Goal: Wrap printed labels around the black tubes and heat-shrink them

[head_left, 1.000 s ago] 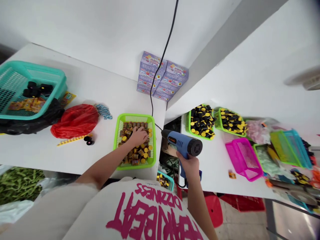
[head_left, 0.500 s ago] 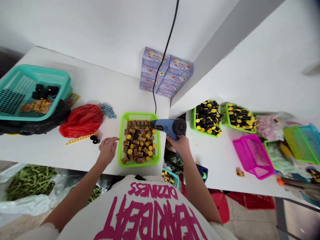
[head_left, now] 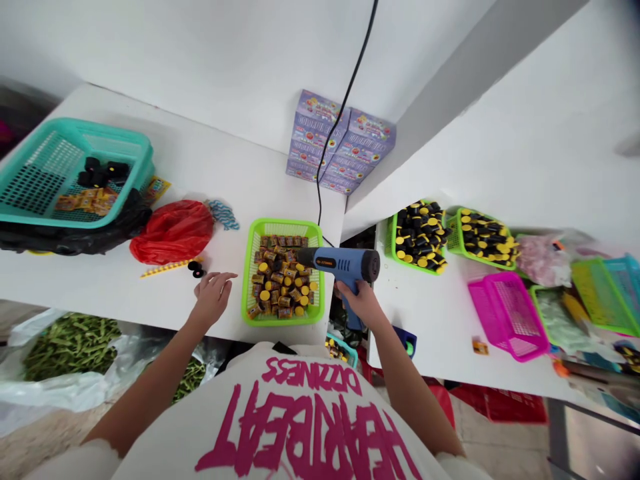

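My right hand (head_left: pixel 359 301) is wrapped round the handle of a blue heat gun (head_left: pixel 345 263). The gun's dark nozzle points left, over a green basket (head_left: pixel 247 280) on the white table. Inside that basket are several small yellow-capped containers (head_left: pixel 285 281) with brown labels. To the left of the basket, my left hand (head_left: pixel 213 297) rests at the table with its fingers apart and nothing in them, not touching the basket.
Left are a teal basket (head_left: pixel 143 167), a red plastic bag (head_left: pixel 175 232) and a yellow strip (head_left: pixel 163 269). Purple boxes (head_left: pixel 340 143) stand behind, with a black cable (head_left: pixel 345 100) in front. Right are green baskets of black-and-yellow pieces (head_left: pixel 421 235) and a magenta basket (head_left: pixel 507 313).
The heat gun has turned, its handle now showing more below my right hand. My left hand has moved slightly away from the green basket's edge. The whole view has shifted a little.
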`<state>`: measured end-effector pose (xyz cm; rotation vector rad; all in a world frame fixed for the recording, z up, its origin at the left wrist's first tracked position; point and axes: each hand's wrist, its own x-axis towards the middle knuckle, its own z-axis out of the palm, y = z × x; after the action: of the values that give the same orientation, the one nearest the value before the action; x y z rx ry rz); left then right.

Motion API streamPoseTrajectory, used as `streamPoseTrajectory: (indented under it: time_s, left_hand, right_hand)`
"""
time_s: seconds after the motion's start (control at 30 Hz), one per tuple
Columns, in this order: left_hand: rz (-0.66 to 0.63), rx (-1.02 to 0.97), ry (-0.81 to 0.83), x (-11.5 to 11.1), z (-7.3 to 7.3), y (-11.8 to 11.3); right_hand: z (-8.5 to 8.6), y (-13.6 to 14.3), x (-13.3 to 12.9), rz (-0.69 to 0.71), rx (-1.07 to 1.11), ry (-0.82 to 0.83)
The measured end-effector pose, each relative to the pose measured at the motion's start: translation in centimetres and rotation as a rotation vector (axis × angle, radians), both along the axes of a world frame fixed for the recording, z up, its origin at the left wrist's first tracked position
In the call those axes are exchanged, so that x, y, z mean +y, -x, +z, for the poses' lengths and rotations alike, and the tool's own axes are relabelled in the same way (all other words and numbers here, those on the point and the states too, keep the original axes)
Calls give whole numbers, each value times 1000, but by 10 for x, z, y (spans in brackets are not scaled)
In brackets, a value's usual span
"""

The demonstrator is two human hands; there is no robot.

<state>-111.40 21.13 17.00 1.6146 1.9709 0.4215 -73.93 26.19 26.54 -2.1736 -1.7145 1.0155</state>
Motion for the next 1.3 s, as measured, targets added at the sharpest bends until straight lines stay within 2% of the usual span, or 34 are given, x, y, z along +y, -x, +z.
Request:
streamPoseTrajectory:
  time_s: [0.23,0.5,0.57,0.67,0.77,0.9,1.07,1.2,1.3]
  left_hand:
    - [-10,-14,45,-5,1,-2]
    - [52,-60,79,-23,9,6]
    - [92,-94,107,-29,6,13]
    - [152,-208,194,-40,-6,18]
    - [195,-415,333,-56,-25,10]
    - [286,-733,462,-81,-41,-19]
    - [434,-1058,448,-95,-44,-41]
    - [503,-1231,463,-97,-45,-40]
    - [591,-1296,455,-101,-45,-35]
  right_hand:
    - [20,-29,-27,24,-41,13]
    - [27,-53,-52,-6,-106,30]
    - [30,-62,-54,-15,-149,-30]
    - [34,-77,-54,20,-250,-197]
    - [34,-92,-52,99,-368,-276]
    - [29,-103,-52,195,-499,-313]
    - [22,-98,-57,317,-592,-320]
    - [15,-90,-56,565,-671,-415]
    - [1,-90,-54,757,-793,-448]
